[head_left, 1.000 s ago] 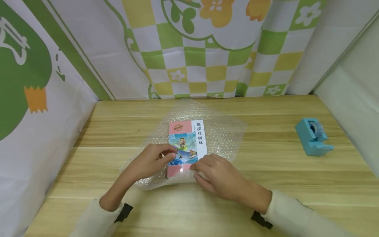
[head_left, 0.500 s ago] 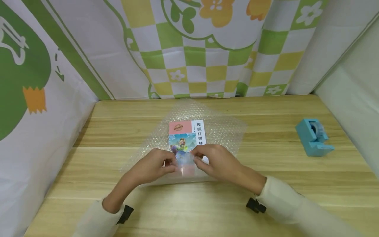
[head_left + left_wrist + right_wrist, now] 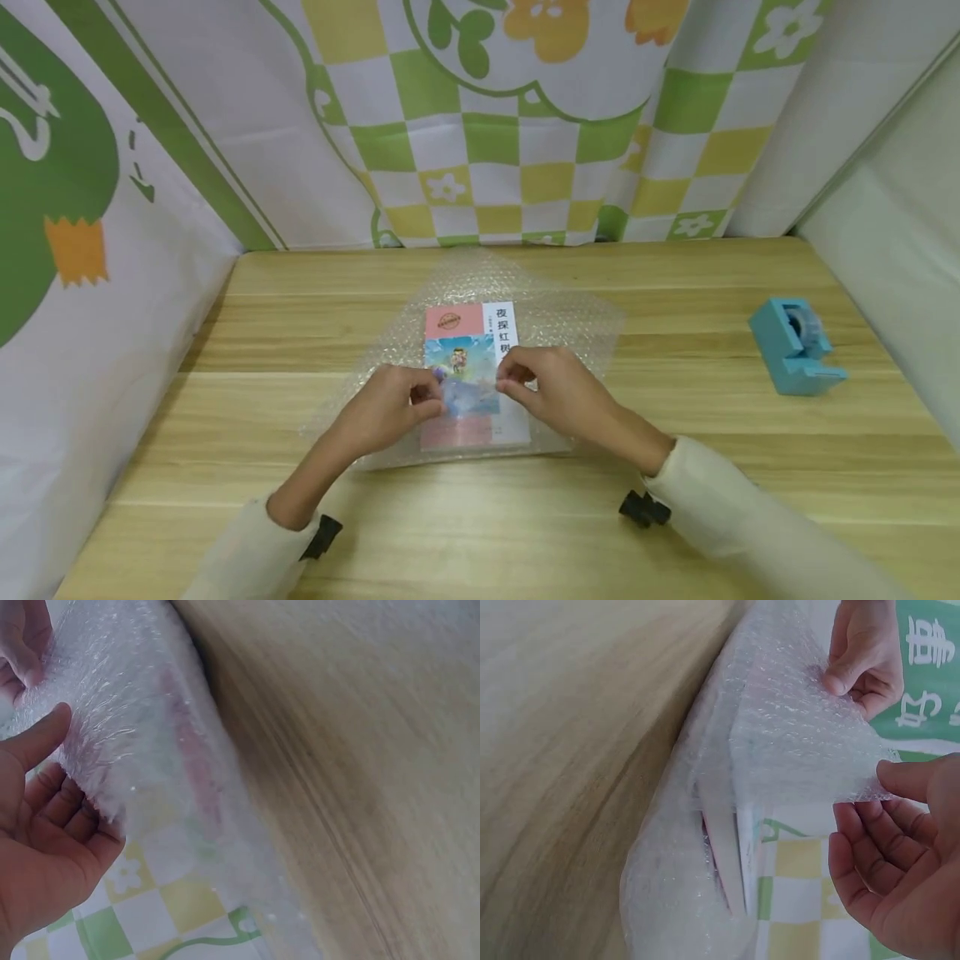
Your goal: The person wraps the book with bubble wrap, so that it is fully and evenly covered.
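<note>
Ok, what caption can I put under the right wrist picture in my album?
Left hand and right hand pinch bubble wrap folded over a book.

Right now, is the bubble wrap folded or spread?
The bubble wrap is partly folded: the left hand and right hand hold its near side over the book; the wrap's far part lies spread.

The book point(image 3: 461, 354) has a smooth paper cover, and beneath it and over its near part runs clear plastic bubble wrap point(image 3: 573, 333), glossy and rough with bubbles that catch the light. Around the book the tabletop point(image 3: 487, 525) shows smooth wood grain with a low satin shine. Well to the book's right stands a tape dispenser point(image 3: 787, 358) of matt-looking plastic with a glossy, clear tape roll point(image 3: 807, 327), and beyond the book hangs matt, softly creased printed cloth point(image 3: 517, 179).
</note>
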